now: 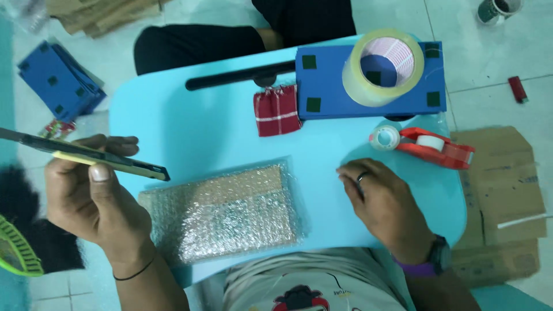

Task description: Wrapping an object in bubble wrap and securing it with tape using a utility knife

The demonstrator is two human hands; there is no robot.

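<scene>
1. Our left hand holds a utility knife, fingers curled around its yellow and black handle and the thumb pressed along the top; the dark blade end sticks out past the fingertips toward the parcel
2. Our right hand rests palm down on the light blue lap table, fingers loosely together and holding nothing, a ring on one finger and a watch at the wrist
3. The bubble-wrapped parcel lies flat on the table between our two hands, just below the knife tip and near the fingertips of the right hand but apart from them
4. We judge the parcel light and fairly stiff, since a flat brown board or box shows through the wrap; the plastic skin looks slick and springy, so we would pinch it at a long edge or press flat on top rather than squeeze the middle
5. The knife is rigid and sharp at the far end, so the grip belongs on the handle, well back from the tip
6. Beyond the right fingertips lie a red tape dispenser and, farther off, a large roll of clear tape on a blue board; a folded red cloth sits just beside that board
7. A black bar lies across the far edge of the table
</scene>
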